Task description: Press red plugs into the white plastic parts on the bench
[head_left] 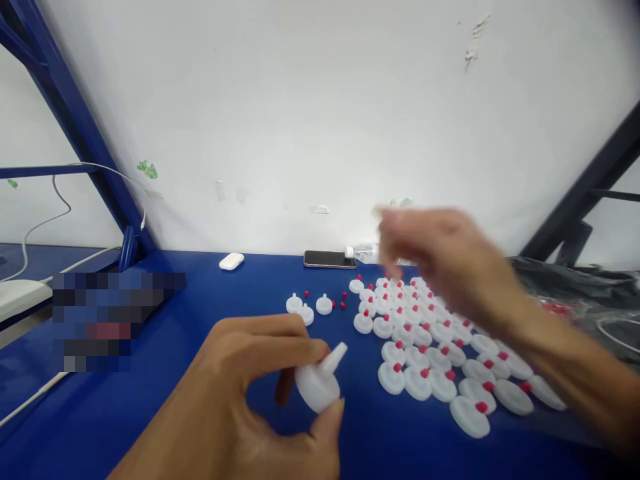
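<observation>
My left hand (pixel 250 387) pinches a white plastic nozzle cap (pixel 320 380) between thumb and fingers, its spout pointing up and right, just above the blue table (pixel 200 307). My right hand (pixel 445 263) hovers, blurred by motion, over the far end of a cluster of white caps with red tips (pixel 430 353); its fingers are smeared and I cannot see whether they hold anything. Three white caps without red tips (pixel 307 308) stand left of the cluster, with a few loose red tips (pixel 343 300) beside them.
A phone (pixel 330 259), a clear bottle lying down (pixel 363 253) and a white earbud case (pixel 231 261) lie along the wall. A dark plastic bag (pixel 575 293) sits at right. White cables (pixel 30 280) and blue frame struts (pixel 75 120) are at left.
</observation>
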{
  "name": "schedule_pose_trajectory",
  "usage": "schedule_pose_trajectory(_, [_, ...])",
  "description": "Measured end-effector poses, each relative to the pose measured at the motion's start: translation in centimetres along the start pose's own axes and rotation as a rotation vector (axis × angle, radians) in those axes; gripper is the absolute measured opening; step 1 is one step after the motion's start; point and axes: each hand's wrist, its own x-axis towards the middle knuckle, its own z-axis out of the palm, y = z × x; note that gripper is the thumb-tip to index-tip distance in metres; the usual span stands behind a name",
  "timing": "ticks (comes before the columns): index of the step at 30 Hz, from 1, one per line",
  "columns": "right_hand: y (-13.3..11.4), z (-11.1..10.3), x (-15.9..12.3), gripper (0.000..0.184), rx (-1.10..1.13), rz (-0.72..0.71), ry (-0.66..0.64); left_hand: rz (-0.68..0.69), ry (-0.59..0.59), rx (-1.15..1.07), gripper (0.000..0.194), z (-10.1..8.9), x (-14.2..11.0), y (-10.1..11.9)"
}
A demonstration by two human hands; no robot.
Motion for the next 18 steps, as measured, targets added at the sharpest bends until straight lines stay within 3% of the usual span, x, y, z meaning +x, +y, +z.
schedule_pose_trajectory(1, [0.5, -1.2, 0.7, 0.054, 0.019, -0.027, 0.137, 0.070, 0.043, 0.082, 0.034, -0.3, -0.5, -0.3])
schedule_pose_trajectory(2, [0.9, -2.3, 1.3, 0.055, 0.019, -0.019, 0.177, 0.094, 0.014, 0.154, 0.040, -0.7, -0.8, -0.5])
schedule_pose_trajectory(5, [1.8, -3.8, 2.1, 0.051, -0.197, 0.127, -0.063, 0.076, -0.237, 0.330, 0.032, -1.2, -0.2, -0.7])
schedule_pose_trajectory(8, [2.8, -2.6, 1.7, 0.047, -0.478, 0.219, -0.358, 0.016, -0.500, 0.436, 0.021, -0.4, 1.6, -0.4])
schedule_pose_trajectory(12, [4.7, 0.4, 0.9, 0.038, -0.681, 0.185, -0.597, -0.012, -0.660, 0.386, 0.019, 2.0, 2.5, -1.4])
schedule_pose_trajectory(15, [6.2, 1.8, 0.8, 0.028, -0.742, 0.127, -0.613, 0.060, -0.718, 0.417, 0.025, 3.5, 2.2, -2.8])
schedule_pose_trajectory(18, [7.0, 2.1, 1.1, 0.022, -0.744, 0.110, -0.512, 0.107, -0.773, 0.511, 0.032, 4.5, 2.0, -3.5])
